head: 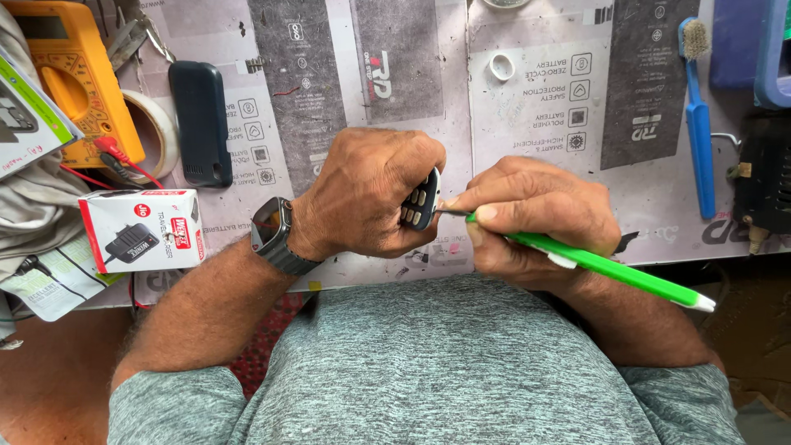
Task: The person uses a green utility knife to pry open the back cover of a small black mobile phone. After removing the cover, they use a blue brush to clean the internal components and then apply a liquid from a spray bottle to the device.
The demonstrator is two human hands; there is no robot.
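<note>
over the lap, just off the near edge of the bench (527,124), the left hand (362,194) is wrapped tight around a small keypad phone (420,199), fingers curled over its back so only one edge and a few keys show. the right hand (527,218) is pinched on a green tool (610,268) — a slim driver or pry pen, its metal tip touching the phone's side. the phone looks light and stiff, a hard plastic shell that would slip if gripped loosely, so the full-palm hold with the thumb along one long edge seems the sound way to take it; pressure is best kept on the sides, not on the keys, which look soft and easy to mark. the thin tip could skid off the smooth casing toward the left fingers, so it probably wants a short grip near the point, as it has now. the tool itself appears light and rigid, with its long tail free over the right forearm. beyond the hands a dark phone (200,122) lies flat, well apart, beside a tape roll (156,132) and a yellow meter (70,78) with red leads. a white charger box (142,229) sits near the left wrist and its watch (272,231) — a blue brush (700,124) lies far right.
</note>
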